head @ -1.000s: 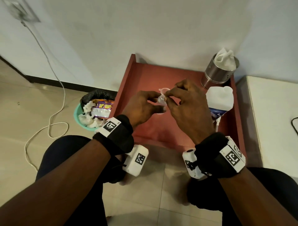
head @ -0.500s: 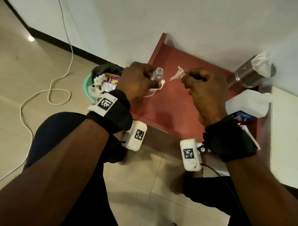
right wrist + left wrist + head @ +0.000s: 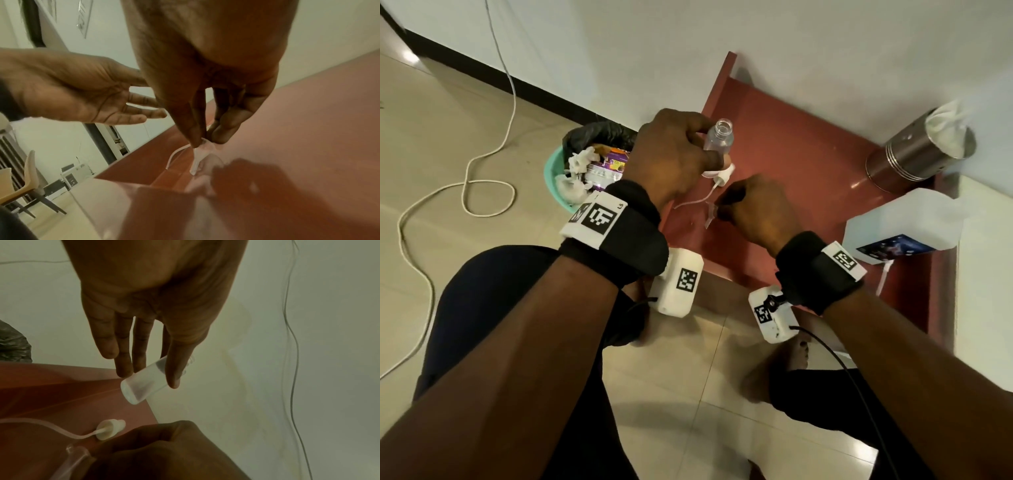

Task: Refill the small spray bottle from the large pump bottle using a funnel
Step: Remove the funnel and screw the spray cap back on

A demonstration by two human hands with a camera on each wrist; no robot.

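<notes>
Bottle pinched uncapped in left hand above the table — right hand pinches funnel just below it.

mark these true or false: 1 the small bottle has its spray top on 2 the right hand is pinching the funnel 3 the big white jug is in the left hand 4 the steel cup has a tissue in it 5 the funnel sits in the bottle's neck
1. False. The small bottle is open at the neck; its spray top with the tube lies on the red table.
2. True. The right hand pinches the clear funnel low over the table.
3. False. The big white jug stands on the table at the right, untouched; the left hand holds the small bottle.
4. True. White tissue sticks out of the steel cup.
5. False. The funnel is apart from the bottle, in the right hand's grip.
</notes>
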